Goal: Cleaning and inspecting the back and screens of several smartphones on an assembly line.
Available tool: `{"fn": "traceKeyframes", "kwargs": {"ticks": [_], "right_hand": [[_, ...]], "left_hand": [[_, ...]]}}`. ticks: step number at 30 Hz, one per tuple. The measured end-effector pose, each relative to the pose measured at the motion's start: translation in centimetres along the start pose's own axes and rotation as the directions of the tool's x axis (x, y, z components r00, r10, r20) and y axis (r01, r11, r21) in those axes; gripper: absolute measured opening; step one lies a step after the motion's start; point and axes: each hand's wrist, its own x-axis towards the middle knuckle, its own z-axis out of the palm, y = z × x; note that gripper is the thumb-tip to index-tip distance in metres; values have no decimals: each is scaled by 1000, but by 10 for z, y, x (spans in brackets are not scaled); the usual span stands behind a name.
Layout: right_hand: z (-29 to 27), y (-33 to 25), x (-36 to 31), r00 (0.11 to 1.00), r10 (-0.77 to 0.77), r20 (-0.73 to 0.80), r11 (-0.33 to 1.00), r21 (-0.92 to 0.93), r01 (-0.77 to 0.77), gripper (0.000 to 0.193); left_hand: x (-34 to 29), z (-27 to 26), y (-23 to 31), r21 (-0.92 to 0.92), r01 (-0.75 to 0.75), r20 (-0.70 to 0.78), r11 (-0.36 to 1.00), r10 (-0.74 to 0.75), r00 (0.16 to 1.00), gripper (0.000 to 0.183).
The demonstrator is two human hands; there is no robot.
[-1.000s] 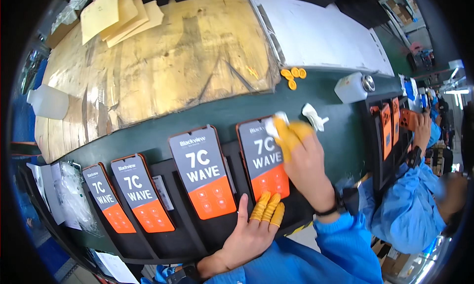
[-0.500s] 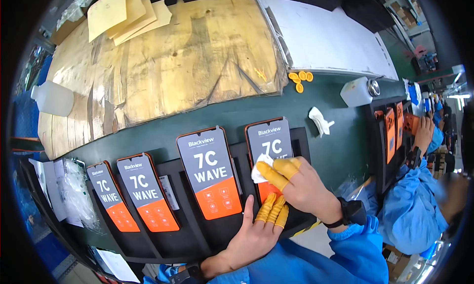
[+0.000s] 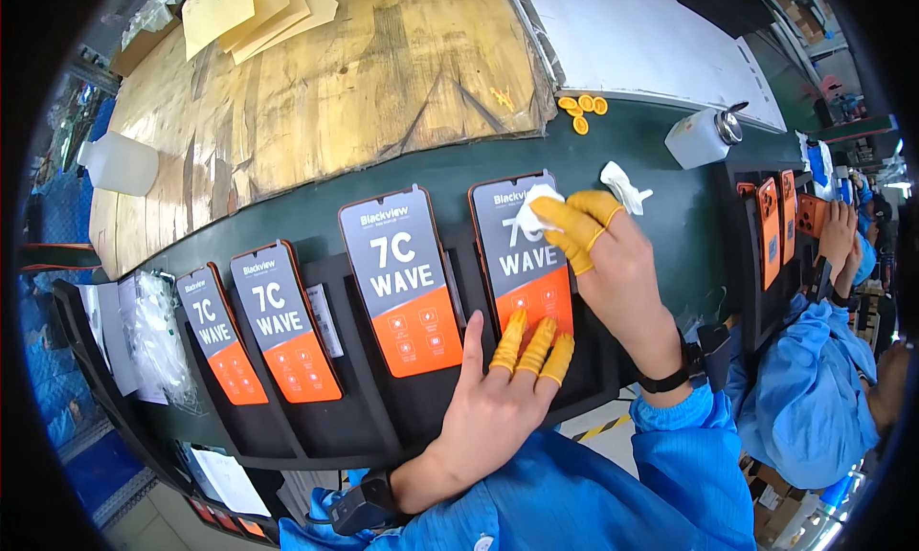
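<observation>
A phone (image 3: 525, 281) with a grey and orange printed screen film sits at the right end of a black tray (image 3: 383, 434). My right hand (image 3: 617, 264), with yellow finger cots on, pinches a white wipe (image 3: 538, 218) against the upper part of this phone. On its lower orange part rest the outstretched, cot-covered fingers of my left hand (image 3: 493, 407), with the bare index finger pointing up beside the phone. To the left in the same tray lie three similar phones, one of them large and close by (image 3: 402, 292).
A crumpled wipe (image 3: 627, 187) lies beyond my right hand. Several yellow finger cots (image 3: 580, 111) and a metal-topped dispenser bottle (image 3: 704, 137) are farther back. A white plastic bottle (image 3: 120, 163) stands at left. At right, a co-worker in blue (image 3: 809, 388) handles phones at another tray.
My right hand has slid the wipe up the phone, from its middle to near the top. The left hand stays on the lower part. The whole view has shifted slightly.
</observation>
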Motion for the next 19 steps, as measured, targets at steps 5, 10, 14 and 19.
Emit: {"fn": "traceKeyframes", "kwargs": {"ticks": [5,10,14,19], "right_hand": [[3,0,16,999,-11,40,991,-132,16,30],[22,15,42,972,-226,58,970,-75,230,34],[16,3,23,904,-357,235,933,52,355,42],[14,4,-12,897,-329,296,944,74,322,34]], "left_hand": [[16,3,-3,70,-9,-36,998,12,999,44],[17,15,-2,108,-9,-172,994,28,985,36],[12,5,-4,63,15,84,998,-20,996,20],[-5,4,-11,-60,-95,-251,994,77,965,26]]}}
